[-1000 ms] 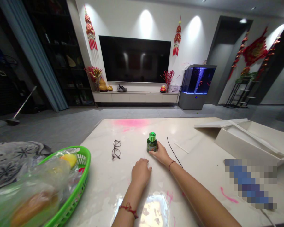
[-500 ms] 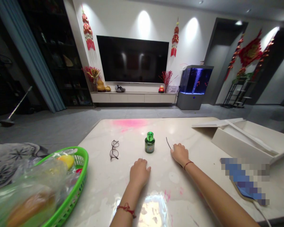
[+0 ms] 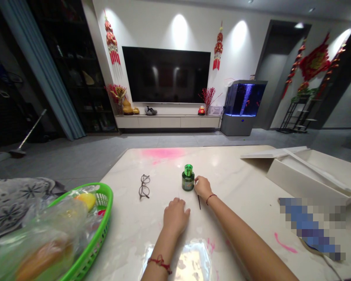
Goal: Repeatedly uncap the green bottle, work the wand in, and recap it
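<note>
A green glass bottle with a bright green cap (image 3: 188,180) stands upright on the pale marble table (image 3: 160,168). My right hand (image 3: 203,188) is just right of the bottle, its fingers closed on a thin dark stick (image 3: 199,201) that points down toward me. Whether those fingertips touch the bottle is unclear. Nearer to me, my left hand (image 3: 176,215) rests palm down on the table with its fingers bent and its thumb apart; nothing shows in it. Folded-out eyeglasses (image 3: 144,186) lie left of the bottle.
At the left edge is a green basket (image 3: 107,207) with plastic bags and a yellow item. A white open box (image 3: 298,179) sits at the right, with a blurred-out phone-like object (image 3: 312,230) and a cable in front of it. A television (image 3: 166,76) hangs beyond.
My right hand has moved left, up beside the bottle, with the dark stick, whose free end now points toward me rather than away. My left hand has hardly moved.
</note>
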The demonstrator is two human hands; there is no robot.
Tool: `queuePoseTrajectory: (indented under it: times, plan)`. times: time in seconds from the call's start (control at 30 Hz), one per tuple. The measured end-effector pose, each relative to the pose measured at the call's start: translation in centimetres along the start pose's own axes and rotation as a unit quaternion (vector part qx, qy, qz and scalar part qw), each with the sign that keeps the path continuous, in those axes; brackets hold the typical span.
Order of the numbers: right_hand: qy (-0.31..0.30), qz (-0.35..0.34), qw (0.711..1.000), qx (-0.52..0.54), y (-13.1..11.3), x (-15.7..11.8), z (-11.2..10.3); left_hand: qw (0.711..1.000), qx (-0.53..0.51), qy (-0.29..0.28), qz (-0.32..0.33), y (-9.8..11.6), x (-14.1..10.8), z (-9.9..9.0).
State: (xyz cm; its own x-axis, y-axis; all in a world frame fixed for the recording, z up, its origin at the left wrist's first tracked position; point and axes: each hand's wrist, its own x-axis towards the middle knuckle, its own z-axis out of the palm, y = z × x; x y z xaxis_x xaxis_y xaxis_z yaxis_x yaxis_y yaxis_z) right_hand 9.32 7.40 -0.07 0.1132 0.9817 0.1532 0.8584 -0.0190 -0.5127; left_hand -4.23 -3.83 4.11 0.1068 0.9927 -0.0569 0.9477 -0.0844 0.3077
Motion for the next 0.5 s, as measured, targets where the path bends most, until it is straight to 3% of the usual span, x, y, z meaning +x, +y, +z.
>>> queuePoseTrajectory:
  times: [0.27, 0.4, 0.5]
  plan:
    - [0.01, -0.017, 0.999, 0.03, 0.7, -1.7, -0.8, 1.0, 0.006, 0.004, 0.004, 0.2, -0.1, 0.0]
    - [0.031, -0.051, 0.989, 0.133, -1.9, -1.8, -1.4, 1.0, 0.017, 0.007, 0.004, 0.4, -0.3, 0.0]
    - [0.066, -0.027, 0.986, 0.148, -4.6, -1.2, -1.4, 1.0, 0.018, 0.001, 0.001, 0.4, -0.2, -0.1]
